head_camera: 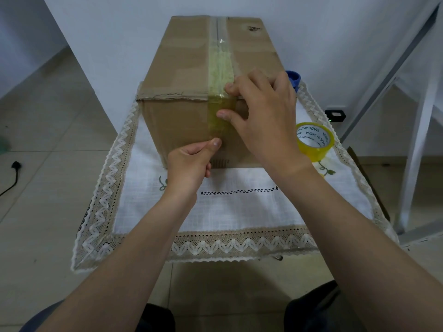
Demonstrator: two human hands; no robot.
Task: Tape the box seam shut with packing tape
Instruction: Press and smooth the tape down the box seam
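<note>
A brown cardboard box (182, 68) stands on a cloth-covered table. A strip of yellowish clear tape (220, 65) runs along its top seam and folds down over the near face. My right hand (263, 111) lies flat on the near top corner, its thumb and fingertips pressing the tape onto the box. My left hand (189, 161) is curled into a fist below, its thumb pushing the lower end of the strip against the front face. The yellow tape roll (314, 141) lies on the table to the right of the box, held by neither hand.
A white tablecloth with a lace border (239, 243) covers the small table. A blue round object (293, 79) peeks out behind the box's right side. White metal frame legs (417, 130) stand at right. A black cable (14, 173) lies on the tiled floor at left.
</note>
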